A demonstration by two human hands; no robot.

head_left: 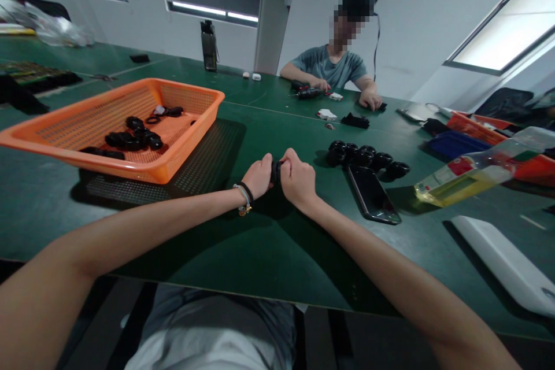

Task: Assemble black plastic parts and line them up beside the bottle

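Note:
My left hand point(259, 176) and my right hand point(298, 178) meet over the green table point(269, 243), both closed on a small black round part point(276, 171) pinched between them. Most of that part is hidden by my fingers. A row of several black round parts point(366, 158) lies just right of my hands. To the left stands an orange basket point(130, 167) with more black rings and parts point(132, 139) inside.
A dark phone point(373, 193) lies right of my hands, a bottle of yellow liquid point(472, 173) and a white slab point(505, 260) farther right. Across the table a person point(333, 66) handles small parts. A dark flask point(209, 46) stands at the back.

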